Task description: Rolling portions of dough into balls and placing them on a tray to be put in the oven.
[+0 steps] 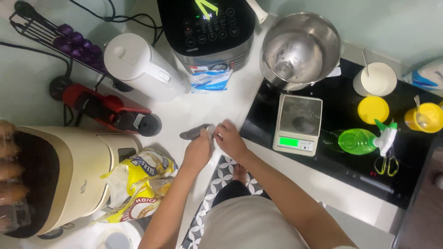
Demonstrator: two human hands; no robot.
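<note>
Both of my hands meet at the front edge of a white counter (203,108). My left hand (198,150) grips a small grey cloth (194,133) that lies bunched on the counter. My right hand (230,140) pinches the same cloth at its right end, fingers closed on it. A small kitchen scale (299,123) with a lit green display stands just right of my right hand, on a black cooktop (341,157).
A steel mixing bowl (300,48), a black multicooker (207,27), a white kettle (138,67), a red coffee machine (106,110), a cream appliance (69,175) and a yellow flour bag (138,184) ring the counter. A green spray bottle (362,140), scissors (386,165), yellow lid (373,109) and cups sit on the cooktop.
</note>
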